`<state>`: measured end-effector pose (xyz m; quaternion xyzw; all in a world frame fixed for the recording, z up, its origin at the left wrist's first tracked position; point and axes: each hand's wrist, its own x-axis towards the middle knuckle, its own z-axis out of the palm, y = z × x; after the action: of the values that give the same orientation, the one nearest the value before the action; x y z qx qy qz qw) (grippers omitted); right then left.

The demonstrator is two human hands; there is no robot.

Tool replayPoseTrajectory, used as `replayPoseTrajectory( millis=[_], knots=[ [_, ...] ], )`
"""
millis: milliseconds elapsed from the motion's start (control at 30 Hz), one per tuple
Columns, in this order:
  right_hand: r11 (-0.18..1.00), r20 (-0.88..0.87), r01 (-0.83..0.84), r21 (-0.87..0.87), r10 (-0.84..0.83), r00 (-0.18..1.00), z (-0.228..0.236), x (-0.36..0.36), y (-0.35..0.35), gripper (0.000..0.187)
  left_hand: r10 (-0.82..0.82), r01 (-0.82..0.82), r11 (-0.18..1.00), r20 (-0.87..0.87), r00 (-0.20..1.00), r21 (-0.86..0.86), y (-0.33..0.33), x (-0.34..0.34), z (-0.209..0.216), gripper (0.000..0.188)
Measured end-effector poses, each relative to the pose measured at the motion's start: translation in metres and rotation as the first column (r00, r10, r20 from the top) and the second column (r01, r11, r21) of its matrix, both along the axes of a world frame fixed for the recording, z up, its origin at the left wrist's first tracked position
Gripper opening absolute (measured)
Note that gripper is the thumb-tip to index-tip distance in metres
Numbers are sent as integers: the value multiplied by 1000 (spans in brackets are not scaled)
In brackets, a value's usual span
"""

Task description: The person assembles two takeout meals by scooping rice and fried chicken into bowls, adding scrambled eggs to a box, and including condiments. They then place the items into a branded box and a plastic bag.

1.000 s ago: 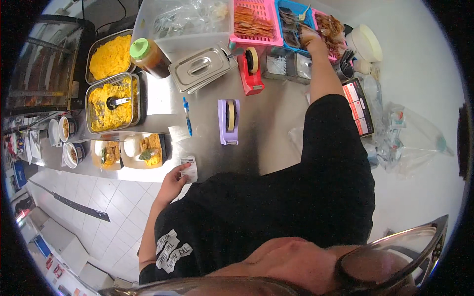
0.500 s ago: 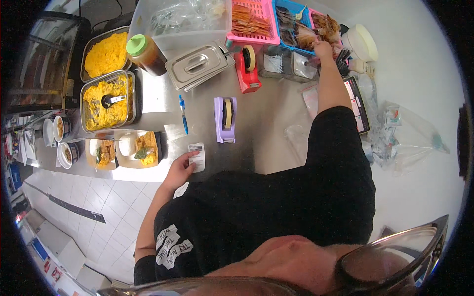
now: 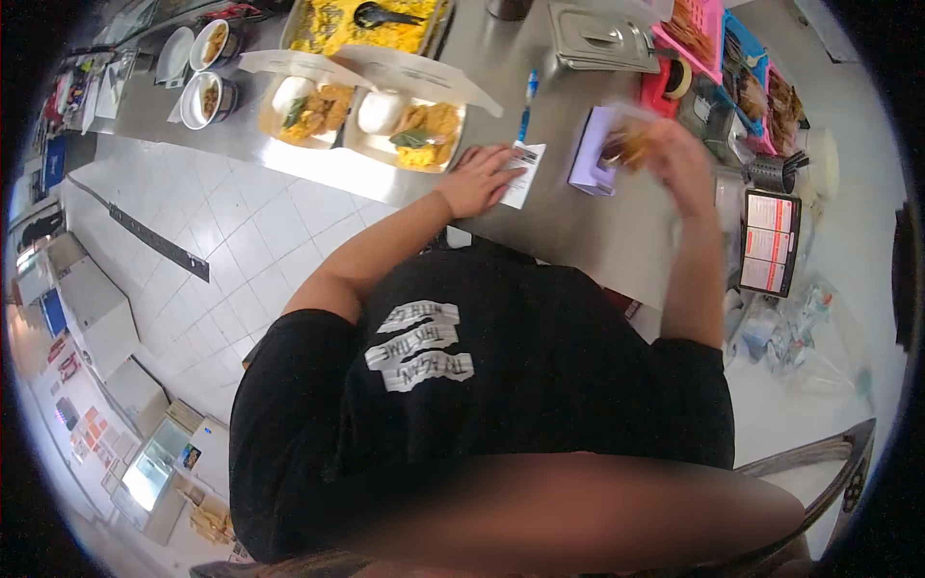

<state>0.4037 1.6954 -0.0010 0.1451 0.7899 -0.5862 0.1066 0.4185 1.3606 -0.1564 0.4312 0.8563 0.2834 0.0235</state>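
Note:
My left hand (image 3: 479,181) lies on the counter's near edge, its outstretched fingers pressing on a small white printed slip (image 3: 523,177). A blue pen (image 3: 529,104) lies just beyond the slip. My right hand (image 3: 680,162), smeared by motion, holds a small clear packet with brown contents (image 3: 630,144) over the lilac tape dispenser (image 3: 590,154), hiding part of it. Left of my left hand stand two open cardboard boxes, the nearer-to-hand box (image 3: 451,159) and its neighbour (image 3: 273,123), each with white rice, a golden-brown topping, yellow egg and a green leaf.
A pan of yellow egg (image 3: 323,34) with a black spoon and a lidded steel container (image 3: 597,43) stand at the back. Two bowls (image 3: 205,101) sit far left. Pink and blue baskets (image 3: 696,60), a red tape dispenser (image 3: 658,102) and a black-framed screen-like panel (image 3: 768,243) are at the right.
My right hand has come back from the baskets to the lilac dispenser, carrying a brown packet. My left hand stays on the slip. The view has shifted, bringing the food boxes nearer the middle.

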Motion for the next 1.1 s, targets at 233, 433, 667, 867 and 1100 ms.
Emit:
replayPoseTrajectory(
  millis=[233, 433, 667, 867, 1100],
  knots=[
    [835, 244, 273, -478, -172, 954, -78, -2, -213, 18, -49, 108, 992, 595, 802, -64, -7, -11, -12, 61],
    [288, 306, 239, -927, 216, 927, -50, -31, -328, 43, -435, 18, 781, 524, 732, 624, 6, -6, -95, 68],
    [917, -582, 399, -11, -330, 743, -85, -14, -259, 17, -90, 89, 996, 415, 905, 21, -12, -9, -4, 60],
    [601, 108, -122, 790, 60, 992, -159, -44, -148, 28, -116, 100, 991, 184, 976, 94, -6, -11, -15, 66],
    [861, -376, 462, 211, -365, 852, -135, 26, -165, 20, -105, 88, 990, 152, 983, 113, -6, -16, -15, 67]
  ],
)
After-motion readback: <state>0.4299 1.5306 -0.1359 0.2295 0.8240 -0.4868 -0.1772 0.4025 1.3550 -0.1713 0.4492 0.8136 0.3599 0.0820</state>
